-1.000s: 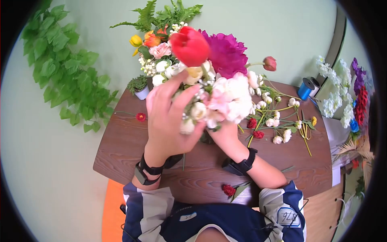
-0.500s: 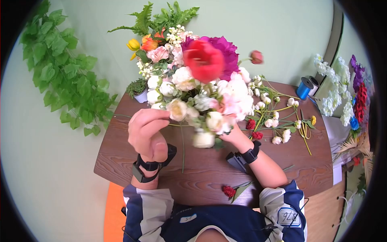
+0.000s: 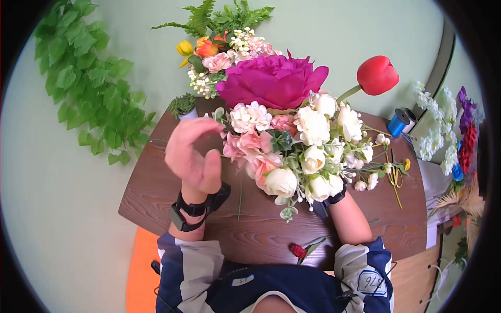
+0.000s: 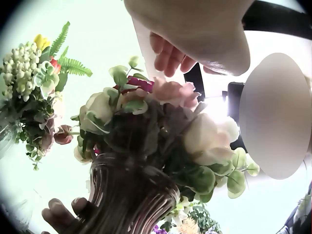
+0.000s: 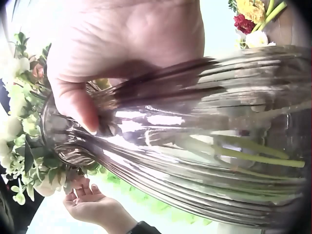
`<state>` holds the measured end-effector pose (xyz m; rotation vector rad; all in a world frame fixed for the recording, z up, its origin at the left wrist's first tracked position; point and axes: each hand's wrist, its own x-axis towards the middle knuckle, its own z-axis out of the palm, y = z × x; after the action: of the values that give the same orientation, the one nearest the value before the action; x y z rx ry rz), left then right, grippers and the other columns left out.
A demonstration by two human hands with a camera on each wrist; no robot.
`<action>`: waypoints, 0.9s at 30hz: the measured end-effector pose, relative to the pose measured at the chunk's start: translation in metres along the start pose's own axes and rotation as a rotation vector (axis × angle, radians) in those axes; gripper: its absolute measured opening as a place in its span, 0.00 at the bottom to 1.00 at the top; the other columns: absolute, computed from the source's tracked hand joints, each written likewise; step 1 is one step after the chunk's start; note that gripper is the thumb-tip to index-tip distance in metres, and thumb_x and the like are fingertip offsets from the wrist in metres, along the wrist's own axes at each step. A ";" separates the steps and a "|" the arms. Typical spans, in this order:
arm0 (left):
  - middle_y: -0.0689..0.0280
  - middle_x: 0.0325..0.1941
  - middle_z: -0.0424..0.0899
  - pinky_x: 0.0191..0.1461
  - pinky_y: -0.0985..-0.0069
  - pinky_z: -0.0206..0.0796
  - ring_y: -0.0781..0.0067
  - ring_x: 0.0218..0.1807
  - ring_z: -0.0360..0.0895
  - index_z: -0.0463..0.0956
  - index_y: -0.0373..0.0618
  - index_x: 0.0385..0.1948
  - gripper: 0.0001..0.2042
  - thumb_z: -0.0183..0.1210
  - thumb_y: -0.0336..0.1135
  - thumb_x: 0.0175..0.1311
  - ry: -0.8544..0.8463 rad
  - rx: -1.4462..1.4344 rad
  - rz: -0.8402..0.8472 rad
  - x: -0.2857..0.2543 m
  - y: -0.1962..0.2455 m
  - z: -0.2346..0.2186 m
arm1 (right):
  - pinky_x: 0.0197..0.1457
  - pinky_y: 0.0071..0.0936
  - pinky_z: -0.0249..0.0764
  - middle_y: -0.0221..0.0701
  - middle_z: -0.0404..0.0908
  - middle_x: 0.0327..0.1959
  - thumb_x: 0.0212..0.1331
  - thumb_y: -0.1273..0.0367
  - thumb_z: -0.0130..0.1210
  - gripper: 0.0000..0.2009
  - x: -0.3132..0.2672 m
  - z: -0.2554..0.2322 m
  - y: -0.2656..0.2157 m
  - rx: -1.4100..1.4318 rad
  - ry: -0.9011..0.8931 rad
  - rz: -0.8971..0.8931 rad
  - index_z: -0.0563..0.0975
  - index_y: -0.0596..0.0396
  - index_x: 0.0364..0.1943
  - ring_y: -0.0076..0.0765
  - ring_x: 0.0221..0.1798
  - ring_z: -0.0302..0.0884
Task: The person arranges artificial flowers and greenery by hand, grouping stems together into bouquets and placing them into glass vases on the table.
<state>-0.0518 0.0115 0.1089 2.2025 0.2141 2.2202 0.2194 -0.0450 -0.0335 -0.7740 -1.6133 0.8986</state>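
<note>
My right hand (image 5: 131, 39) grips the neck of a ribbed, tinted glass vase (image 5: 204, 185), the thumb lying across it. Green stems (image 5: 258, 158) show through the glass. White and pink flowers fill the vase, with a big purple peony (image 3: 274, 81) at the back and a red tulip (image 3: 377, 75) sticking out to the right. In the head view this bouquet covers the right hand. Just left of the pink flowers (image 3: 250, 143), my left hand (image 3: 194, 161) is raised with loosely bent fingers, holding nothing.
Behind stands another arrangement with orange and yellow flowers (image 3: 206, 48) beside a small potted plant (image 3: 182, 106). A blue ribbon spool (image 3: 398, 122) and loose white flowers (image 3: 372, 181) lie at the right. One red flower (image 3: 297, 250) lies at the table's front edge.
The vase's bouquet has turned and shifted: the tulip swung from the middle to the right, and the peony now faces front. My left hand drew back from the blooms to their left side.
</note>
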 end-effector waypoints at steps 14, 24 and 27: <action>0.65 0.18 0.70 0.20 0.73 0.56 0.66 0.17 0.67 0.72 0.40 0.26 0.10 0.57 0.27 0.37 -0.389 0.087 0.183 -0.002 0.020 0.015 | 0.56 0.35 0.67 0.37 0.71 0.51 0.57 0.62 0.51 0.24 0.015 -0.017 0.015 0.216 -0.049 -0.006 0.62 0.58 0.56 0.38 0.52 0.69; 0.69 0.15 0.69 0.20 0.76 0.56 0.70 0.15 0.66 0.74 0.41 0.27 0.08 0.58 0.26 0.42 -0.283 0.252 0.095 0.003 0.020 0.013 | 0.57 0.36 0.67 0.38 0.71 0.50 0.58 0.62 0.49 0.23 -0.004 -0.039 0.026 0.371 -0.071 -0.005 0.63 0.58 0.55 0.40 0.52 0.69; 0.69 0.18 0.72 0.23 0.80 0.58 0.73 0.16 0.68 0.74 0.40 0.29 0.08 0.57 0.27 0.46 -0.173 0.187 0.052 -0.007 0.014 0.010 | 0.57 0.36 0.66 0.38 0.71 0.50 0.58 0.62 0.48 0.23 0.004 -0.034 0.030 0.418 -0.070 -0.010 0.63 0.58 0.55 0.40 0.52 0.69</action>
<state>-0.0400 -0.0020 0.1033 2.5075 0.3801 2.0971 0.2527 -0.0213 -0.0526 -0.4451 -1.4189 1.2165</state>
